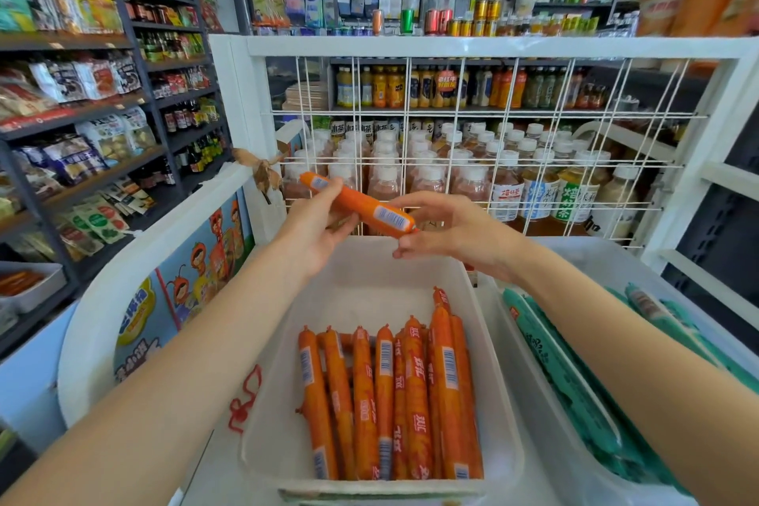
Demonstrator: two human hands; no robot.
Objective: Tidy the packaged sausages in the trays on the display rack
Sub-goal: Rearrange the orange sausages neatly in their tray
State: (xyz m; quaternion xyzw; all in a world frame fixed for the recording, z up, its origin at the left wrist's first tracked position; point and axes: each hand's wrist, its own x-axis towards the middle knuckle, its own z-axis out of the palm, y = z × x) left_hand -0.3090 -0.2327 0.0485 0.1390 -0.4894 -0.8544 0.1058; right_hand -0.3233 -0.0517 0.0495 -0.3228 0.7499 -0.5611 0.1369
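An orange packaged sausage is held in the air above the far end of a white tray. My left hand grips its left part, and my right hand holds its right end by the fingertips. Several orange sausages lie lengthwise side by side in the near half of that tray. The far half of the tray is bare. A second tray on the right holds several green packaged sausages, partly hidden by my right forearm.
A white wire grid closes the back of the rack, with bottled drinks behind it. The rack's curved white side panel rises on the left. Dark shelves of snacks stand further left. A red string lies beside the tray.
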